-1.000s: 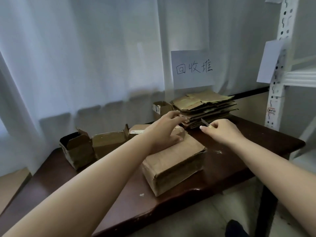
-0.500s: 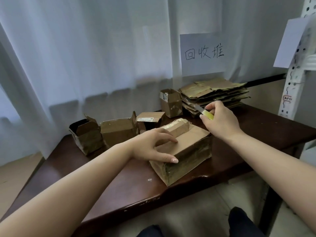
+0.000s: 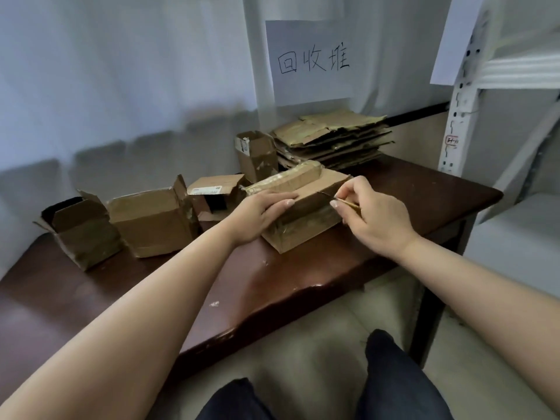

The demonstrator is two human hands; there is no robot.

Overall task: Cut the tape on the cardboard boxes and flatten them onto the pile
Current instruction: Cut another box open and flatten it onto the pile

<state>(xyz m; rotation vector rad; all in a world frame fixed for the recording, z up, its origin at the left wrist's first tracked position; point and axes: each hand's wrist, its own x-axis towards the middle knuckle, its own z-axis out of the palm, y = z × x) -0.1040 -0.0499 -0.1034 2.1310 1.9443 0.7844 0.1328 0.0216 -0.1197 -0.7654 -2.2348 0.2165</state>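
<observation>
In front of the pile of flattened cardboard [image 3: 333, 140], near the front edge of the dark wooden table [image 3: 424, 192], lies the sealed cardboard box [image 3: 300, 219] now being worked. The left hand [image 3: 260, 213] presses flat on its top, fingers straight, steadying it. The right hand [image 3: 375, 213] pinches a small utility knife [image 3: 336, 199], blade tip touching the box's top right edge. The cutting step seems to be just starting. Next, the blade likely needs drawing along the taped seam, kept clear of the left fingertips. Left of this box stand four opened boxes, not yet flattened.
</observation>
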